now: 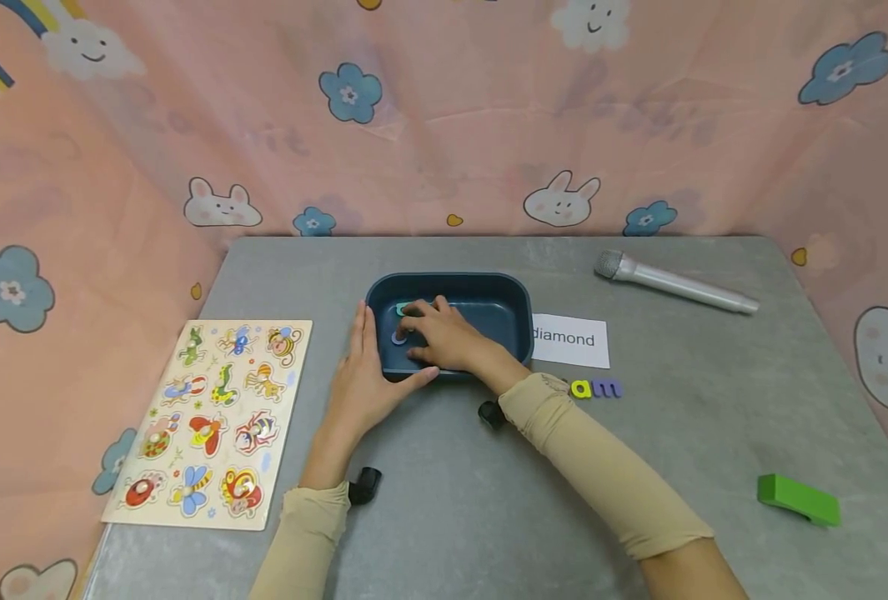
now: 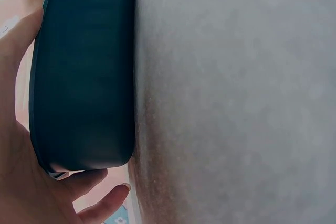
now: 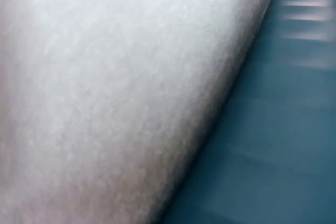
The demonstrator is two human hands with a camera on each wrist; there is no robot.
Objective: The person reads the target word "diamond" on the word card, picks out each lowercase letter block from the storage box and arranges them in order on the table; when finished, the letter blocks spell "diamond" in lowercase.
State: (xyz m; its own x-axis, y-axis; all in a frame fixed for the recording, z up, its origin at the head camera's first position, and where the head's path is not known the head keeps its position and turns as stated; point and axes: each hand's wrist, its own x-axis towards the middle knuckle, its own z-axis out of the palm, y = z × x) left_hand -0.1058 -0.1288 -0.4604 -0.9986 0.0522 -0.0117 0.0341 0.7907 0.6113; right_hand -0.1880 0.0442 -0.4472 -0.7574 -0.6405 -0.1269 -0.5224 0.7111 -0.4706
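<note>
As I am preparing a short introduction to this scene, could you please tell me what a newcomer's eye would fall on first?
Probably the dark blue bin on the table, with the right hand reaching inside and the left hand against its left end. Next might come the colourful puzzle on the table's left side, and the pink backdrop behind the table.

Hands (image 1: 363, 385) at blue tray (image 1: 496, 317), letters (image 1: 606, 388), insect puzzle (image 1: 244, 396), card (image 1: 571, 343), microphone (image 1: 679, 283)
</note>
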